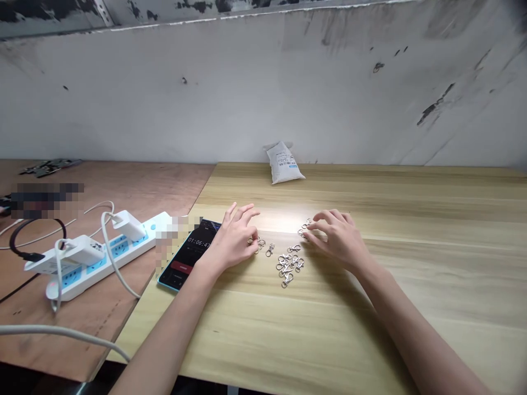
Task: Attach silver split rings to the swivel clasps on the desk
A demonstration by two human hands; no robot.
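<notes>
Several metal clasps (285, 269) with rings lie in a loose cluster on the wooden table (432, 219), between the two hands and nearer the person than either hand's fingertips. "01:06:47" can be read on the dark screen of the phone (181, 263), which lies beside the left forearm and is partly covered by it; a red button sits under the digits, its lettering too small to read. At the far edge, a white pouch (284, 167) carries printed lines, a barcode and a blue patch, none legible. The left hand (235, 237) has thumb and forefinger bent together at more clasps left of the cluster, other fingers spread; whether it grips one cannot be told. The right hand (338, 235) is half curled, thumb and forefinger slightly parted beside two clasps beyond the cluster; its hold is likewise unclear.
</notes>
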